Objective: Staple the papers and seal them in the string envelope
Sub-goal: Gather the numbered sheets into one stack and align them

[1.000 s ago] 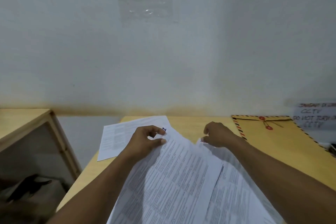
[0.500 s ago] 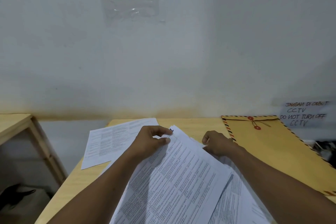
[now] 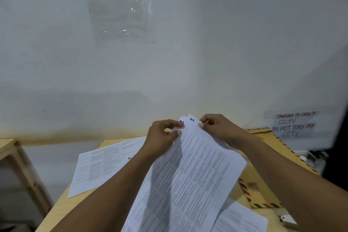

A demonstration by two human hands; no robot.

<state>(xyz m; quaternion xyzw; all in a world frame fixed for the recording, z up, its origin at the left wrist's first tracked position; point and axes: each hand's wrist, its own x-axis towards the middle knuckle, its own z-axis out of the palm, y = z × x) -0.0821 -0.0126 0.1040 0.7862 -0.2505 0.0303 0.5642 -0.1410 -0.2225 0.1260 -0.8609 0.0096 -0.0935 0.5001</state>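
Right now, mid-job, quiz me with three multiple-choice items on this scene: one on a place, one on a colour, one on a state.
1. Where is the envelope?
A. Right of the held papers, on the table
B. On the left shelf
C. Taped to the wall

2. What colour is the envelope's face?
A. White
B. Tan-yellow
C. Blue

3. What state are the held papers in?
A. Flat on the table, untouched
B. Sealed in the envelope
C. Lifted, top corners pinched by both hands

Answers:
1 A: it lies on the table beside the right forearm.
2 B: tan-yellow with a striped border.
3 C: left hand and right hand grip the fanned top edge; another sheet lies flat at left.
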